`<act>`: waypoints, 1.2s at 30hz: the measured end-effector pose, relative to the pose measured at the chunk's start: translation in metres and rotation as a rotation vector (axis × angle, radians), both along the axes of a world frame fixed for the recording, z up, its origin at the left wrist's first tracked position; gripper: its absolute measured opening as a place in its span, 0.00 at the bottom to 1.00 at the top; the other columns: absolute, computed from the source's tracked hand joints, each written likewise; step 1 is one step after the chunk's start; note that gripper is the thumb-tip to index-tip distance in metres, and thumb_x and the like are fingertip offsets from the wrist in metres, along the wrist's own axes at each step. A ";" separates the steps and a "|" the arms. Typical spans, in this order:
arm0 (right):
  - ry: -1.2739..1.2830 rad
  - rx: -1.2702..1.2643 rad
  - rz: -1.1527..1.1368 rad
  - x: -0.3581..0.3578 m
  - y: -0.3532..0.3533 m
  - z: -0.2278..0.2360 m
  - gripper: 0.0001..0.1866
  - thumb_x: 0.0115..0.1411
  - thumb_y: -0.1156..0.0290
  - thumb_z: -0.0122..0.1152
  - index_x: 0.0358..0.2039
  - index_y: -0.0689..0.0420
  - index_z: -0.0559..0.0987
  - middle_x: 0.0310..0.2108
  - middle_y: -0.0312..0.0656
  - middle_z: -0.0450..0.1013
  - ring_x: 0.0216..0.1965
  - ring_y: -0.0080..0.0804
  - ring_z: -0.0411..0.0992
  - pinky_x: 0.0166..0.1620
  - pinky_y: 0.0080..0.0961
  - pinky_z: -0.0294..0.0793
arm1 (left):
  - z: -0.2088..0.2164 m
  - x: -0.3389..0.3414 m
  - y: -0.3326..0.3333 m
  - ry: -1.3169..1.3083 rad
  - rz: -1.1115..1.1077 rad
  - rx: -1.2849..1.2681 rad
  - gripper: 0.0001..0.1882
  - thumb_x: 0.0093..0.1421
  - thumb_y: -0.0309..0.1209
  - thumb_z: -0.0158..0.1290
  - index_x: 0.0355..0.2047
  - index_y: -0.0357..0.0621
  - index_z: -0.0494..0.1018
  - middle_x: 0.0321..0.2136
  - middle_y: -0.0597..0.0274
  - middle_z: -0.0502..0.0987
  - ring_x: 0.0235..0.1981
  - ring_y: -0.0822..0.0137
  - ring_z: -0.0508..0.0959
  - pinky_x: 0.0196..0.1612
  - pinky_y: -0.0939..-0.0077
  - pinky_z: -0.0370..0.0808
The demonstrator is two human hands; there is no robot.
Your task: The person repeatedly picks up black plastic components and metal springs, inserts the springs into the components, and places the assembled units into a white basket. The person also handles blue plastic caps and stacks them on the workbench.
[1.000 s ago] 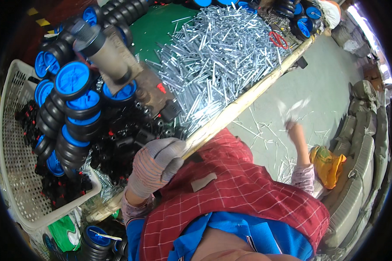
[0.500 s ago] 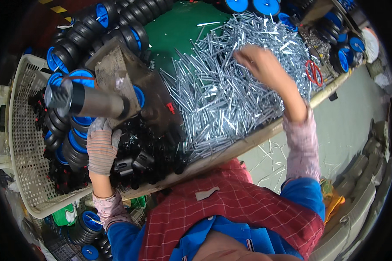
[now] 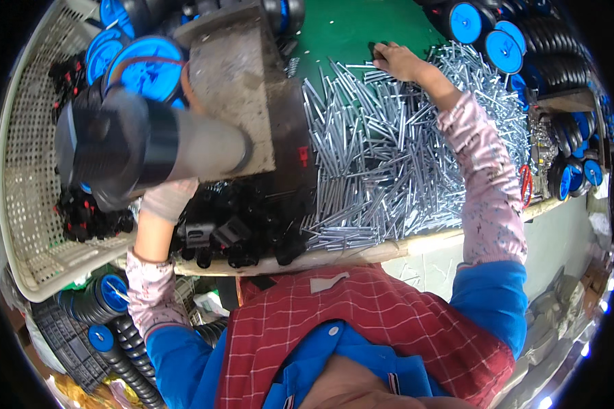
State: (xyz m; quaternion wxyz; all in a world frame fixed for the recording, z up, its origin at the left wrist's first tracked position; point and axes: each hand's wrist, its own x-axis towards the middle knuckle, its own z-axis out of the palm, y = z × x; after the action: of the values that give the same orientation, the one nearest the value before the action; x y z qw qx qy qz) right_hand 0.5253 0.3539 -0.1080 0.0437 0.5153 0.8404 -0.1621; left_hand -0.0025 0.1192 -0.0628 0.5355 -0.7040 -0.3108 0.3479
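Observation:
My bare right hand is at the far edge of a heap of silvery metal rods on the green tabletop. Its fingers are bent and closed at the end of one metal rod. My left hand, in a pale striped glove, is beneath a blurred grey cylinder with a dark end. That cylinder hides its fingers, so I cannot see what they hold. Beside the glove lie several black plastic parts. A worn metal block stands behind the cylinder.
At the left, a pale perforated basket contains black parts and blue-hubbed wheels. More wheels crowd the back right. Red-handled scissors lie by the rods. The table's wooden front edge runs before me.
My right hand has moved from above the middle of the heap to its far edge. The view has shifted, and the cylinder now covers more of my left hand.

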 end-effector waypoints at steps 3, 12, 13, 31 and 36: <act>0.031 -0.004 0.073 -0.011 -0.023 0.007 0.18 0.64 0.59 0.59 0.49 0.56 0.74 0.46 0.52 0.76 0.54 0.52 0.71 0.56 0.45 0.70 | 0.022 0.019 0.010 -1.222 0.100 -0.588 0.31 0.63 0.43 0.53 0.65 0.48 0.64 0.64 0.53 0.66 0.65 0.49 0.64 0.66 0.45 0.61; -0.057 0.189 -0.014 -0.027 -0.073 0.021 0.14 0.60 0.64 0.63 0.45 0.52 0.77 0.45 0.45 0.77 0.51 0.47 0.75 0.54 0.44 0.72 | 0.000 0.059 0.076 -1.203 -0.048 -0.733 0.24 0.64 0.36 0.46 0.60 0.48 0.68 0.60 0.55 0.71 0.64 0.57 0.66 0.67 0.53 0.60; -0.077 0.226 -0.002 -0.043 -0.085 0.036 0.12 0.61 0.61 0.63 0.43 0.50 0.78 0.45 0.39 0.76 0.52 0.41 0.74 0.54 0.47 0.69 | 0.033 0.060 0.054 -1.050 -0.091 -0.601 0.23 0.62 0.33 0.48 0.57 0.46 0.70 0.54 0.55 0.74 0.59 0.57 0.70 0.66 0.55 0.62; 1.682 -0.027 -0.280 -0.096 -0.322 0.108 0.21 0.67 0.78 0.53 0.60 0.65 0.64 0.37 0.50 0.79 0.33 0.30 0.79 0.39 0.27 0.81 | 0.085 0.145 -0.148 -3.282 0.408 -1.055 0.31 0.63 0.36 0.59 0.61 0.35 0.62 0.55 0.54 0.72 0.55 0.65 0.73 0.60 0.68 0.69; 1.401 0.221 -0.086 -0.133 -0.351 0.112 0.23 0.63 0.83 0.57 0.58 0.64 0.65 0.40 0.49 0.79 0.39 0.34 0.80 0.41 0.28 0.81 | 0.060 0.169 -0.149 -3.155 0.356 -1.225 0.31 0.61 0.40 0.62 0.59 0.38 0.64 0.52 0.56 0.73 0.52 0.67 0.73 0.57 0.70 0.71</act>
State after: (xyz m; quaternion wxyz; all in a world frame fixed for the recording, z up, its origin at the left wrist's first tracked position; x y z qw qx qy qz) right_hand 0.3919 0.0025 0.0041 -0.5661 0.3239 0.6612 -0.3706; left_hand 0.1664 -0.0300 -0.0029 0.6428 0.3869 0.4007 0.5259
